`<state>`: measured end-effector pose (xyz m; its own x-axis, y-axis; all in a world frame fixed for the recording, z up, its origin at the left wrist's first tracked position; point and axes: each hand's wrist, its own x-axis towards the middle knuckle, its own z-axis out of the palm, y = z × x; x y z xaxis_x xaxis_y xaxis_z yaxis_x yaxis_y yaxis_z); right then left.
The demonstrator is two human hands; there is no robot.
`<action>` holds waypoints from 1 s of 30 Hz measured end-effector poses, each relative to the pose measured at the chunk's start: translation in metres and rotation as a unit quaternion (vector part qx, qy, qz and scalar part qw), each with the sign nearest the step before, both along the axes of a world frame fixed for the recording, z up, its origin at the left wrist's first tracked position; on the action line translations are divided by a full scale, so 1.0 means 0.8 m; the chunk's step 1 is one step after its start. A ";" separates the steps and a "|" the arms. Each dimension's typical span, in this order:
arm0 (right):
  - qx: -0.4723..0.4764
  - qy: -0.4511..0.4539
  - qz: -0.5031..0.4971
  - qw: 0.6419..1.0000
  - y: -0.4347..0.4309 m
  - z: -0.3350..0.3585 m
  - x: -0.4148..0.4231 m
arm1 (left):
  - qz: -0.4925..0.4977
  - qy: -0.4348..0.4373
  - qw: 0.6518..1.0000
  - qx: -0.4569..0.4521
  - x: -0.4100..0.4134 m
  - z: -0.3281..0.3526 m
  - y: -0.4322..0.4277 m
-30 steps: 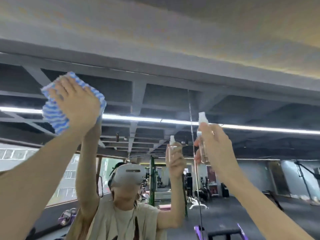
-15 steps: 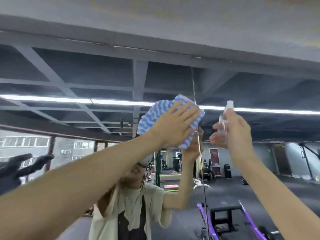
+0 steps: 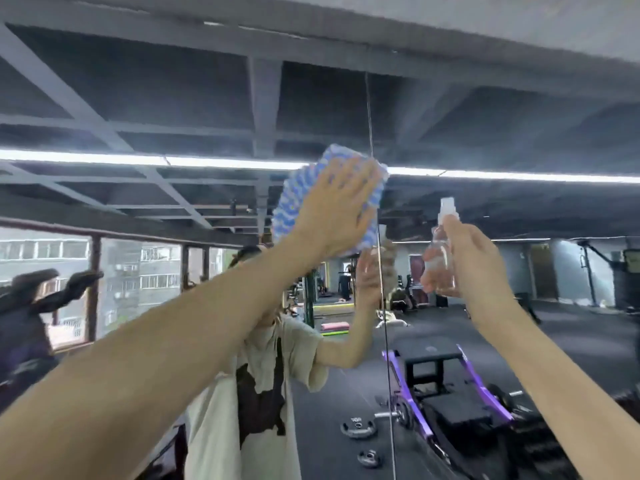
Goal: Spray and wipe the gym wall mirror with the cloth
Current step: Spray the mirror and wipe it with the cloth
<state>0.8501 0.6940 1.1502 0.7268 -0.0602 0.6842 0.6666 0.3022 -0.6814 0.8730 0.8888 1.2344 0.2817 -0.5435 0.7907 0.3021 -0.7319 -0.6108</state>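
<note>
In the head view, my left hand is spread flat, fingers straight, pressing the blue-and-white cloth against the mirror. It sits high up, right at the vertical seam between two panes. My right hand is wrapped round the small clear spray bottle, which stands upright just right of that seam and lower than the cloth. I judge the next wipe starts from the seam, since the cloth hand is already on the glass.

I've got a bare left forearm and a bare right forearm filling my view. Reflected ahead, there's a loose cream short-sleeved T-shirt, with a dark blotchy print down the chest.
</note>
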 end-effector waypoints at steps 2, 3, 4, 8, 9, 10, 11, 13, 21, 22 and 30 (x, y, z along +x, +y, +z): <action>-0.010 0.016 0.007 1.000 -0.008 -0.021 0.005 | 0.025 0.155 0.970 0.187 0.007 -0.109 -0.011; -0.019 0.026 0.004 0.999 -0.015 -0.035 0.007 | 0.027 0.227 0.944 0.238 0.003 -0.145 -0.010; -0.029 0.028 -0.001 0.999 -0.020 -0.043 0.008 | 0.030 0.263 0.927 0.264 -0.002 -0.148 -0.004; -0.049 0.036 -0.029 0.998 -0.043 -0.074 0.018 | 0.049 0.087 0.992 0.080 -0.008 -0.034 0.002; -0.050 0.043 -0.034 0.997 -0.046 -0.081 0.019 | 0.047 0.036 0.998 -0.016 -0.013 -0.011 0.003; -0.043 0.048 -0.028 0.998 -0.046 -0.086 0.020 | 0.040 0.001 0.996 -0.083 -0.014 -0.004 0.001; -0.030 0.056 -0.014 0.998 -0.044 -0.094 0.022 | 0.025 -0.016 0.993 -0.115 -0.011 -0.017 -0.006; -0.004 0.087 0.008 0.996 -0.033 -0.113 0.024 | 0.018 0.024 0.997 -0.073 0.004 -0.092 -0.018; -0.034 0.103 0.041 0.993 0.009 -0.157 0.017 | 0.011 0.288 0.921 0.263 -0.048 -0.292 0.059; -0.043 0.092 0.041 0.994 0.010 -0.153 0.013 | 0.004 0.237 0.946 0.222 -0.049 -0.258 0.066; -0.008 0.104 0.104 0.989 0.039 -0.177 -0.023 | 0.016 -0.035 0.991 -0.130 -0.050 -0.257 0.049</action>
